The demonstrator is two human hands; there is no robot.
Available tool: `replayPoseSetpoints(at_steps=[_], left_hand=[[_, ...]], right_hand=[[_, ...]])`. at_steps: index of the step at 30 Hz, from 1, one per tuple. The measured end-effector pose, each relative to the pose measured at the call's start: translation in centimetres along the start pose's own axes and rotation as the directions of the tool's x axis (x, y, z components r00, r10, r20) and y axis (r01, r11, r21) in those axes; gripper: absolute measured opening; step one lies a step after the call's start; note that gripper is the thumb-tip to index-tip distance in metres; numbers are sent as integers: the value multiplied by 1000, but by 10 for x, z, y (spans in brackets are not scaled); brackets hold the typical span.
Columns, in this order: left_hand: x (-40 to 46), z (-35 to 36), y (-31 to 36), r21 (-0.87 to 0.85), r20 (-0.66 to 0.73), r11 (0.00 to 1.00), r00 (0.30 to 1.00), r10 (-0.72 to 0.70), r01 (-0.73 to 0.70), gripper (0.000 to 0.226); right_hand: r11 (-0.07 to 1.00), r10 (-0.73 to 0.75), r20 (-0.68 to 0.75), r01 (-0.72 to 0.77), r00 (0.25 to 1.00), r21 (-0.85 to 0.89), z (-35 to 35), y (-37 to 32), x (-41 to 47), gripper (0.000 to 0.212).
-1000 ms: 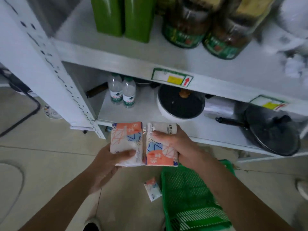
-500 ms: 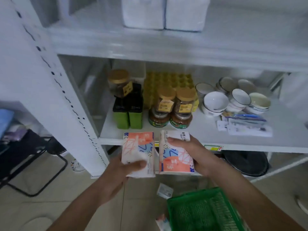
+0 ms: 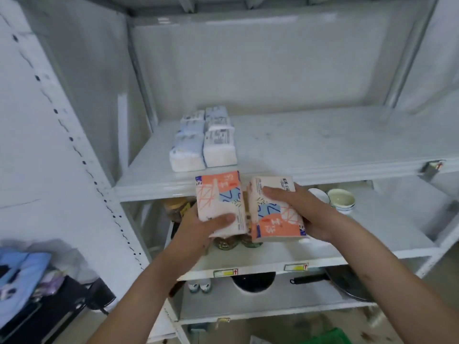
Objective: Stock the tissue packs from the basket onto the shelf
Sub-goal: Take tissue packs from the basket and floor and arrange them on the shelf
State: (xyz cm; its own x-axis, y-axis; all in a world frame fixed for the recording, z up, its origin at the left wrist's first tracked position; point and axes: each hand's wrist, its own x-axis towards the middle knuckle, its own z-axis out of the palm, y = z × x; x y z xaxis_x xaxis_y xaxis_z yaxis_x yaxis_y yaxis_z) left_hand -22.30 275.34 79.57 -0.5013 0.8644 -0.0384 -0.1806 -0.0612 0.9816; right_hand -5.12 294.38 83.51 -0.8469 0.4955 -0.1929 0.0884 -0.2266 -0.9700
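Observation:
My left hand (image 3: 198, 228) grips an orange, white and blue tissue pack (image 3: 218, 197). My right hand (image 3: 305, 209) holds a second pack of the same print (image 3: 273, 219) beside it, the two packs nearly touching. Both are held just below the front edge of the white upper shelf (image 3: 323, 150). On that shelf, at its left, several pale blue and white tissue packs (image 3: 203, 142) stand in two rows running front to back. A corner of the green basket (image 3: 330, 337) shows at the bottom edge.
The shelf below holds jars (image 3: 226, 242) behind my hands and bowls (image 3: 340, 198) to the right. Lower down are pans (image 3: 347, 284) and small bottles (image 3: 200, 285). A perforated white upright (image 3: 82, 157) stands at left, with blue cloth on a black cart (image 3: 22, 274) beyond it.
Both hands have risen with the packs from the low shelf past the jar shelf to the upper shelf's edge. My view tilted up; the basket has dropped almost out of sight.

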Motion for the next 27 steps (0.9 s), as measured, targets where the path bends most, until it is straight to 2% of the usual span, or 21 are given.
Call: replayPoseSetpoints(at_steps=[4,7,13,17,21,24,27], left_hand=[[19,43,30,99,-73,994,995,63,-56,66],[40,74,49,98,-143,992,986,90,-76,68],[80,113,71,160,-339,987,937,84,-31,75],[95,117,67,242,-481,970,866,139,-22,83],[109,124,56,412,-530,911,818,222,20,97],[122,125,51,521,-466,852,817,338,-55,82],[138,122,48,617,-386,774,801,457,-144,57]], right_hand=[[996,-85,15,85,996,-18,-35,-45,-8,55],[995,-102,-5,102,995,-21,-57,-73,-3,58],[995,-8,-50,13,999,102,-81,-100,21,24],[988,-19,-148,41,989,148,-83,-95,44,39],[987,-21,-311,69,950,144,-86,-79,70,45],[991,-33,-397,81,917,106,-90,-71,89,52],[994,-84,-458,104,885,20,-93,-67,105,48]])
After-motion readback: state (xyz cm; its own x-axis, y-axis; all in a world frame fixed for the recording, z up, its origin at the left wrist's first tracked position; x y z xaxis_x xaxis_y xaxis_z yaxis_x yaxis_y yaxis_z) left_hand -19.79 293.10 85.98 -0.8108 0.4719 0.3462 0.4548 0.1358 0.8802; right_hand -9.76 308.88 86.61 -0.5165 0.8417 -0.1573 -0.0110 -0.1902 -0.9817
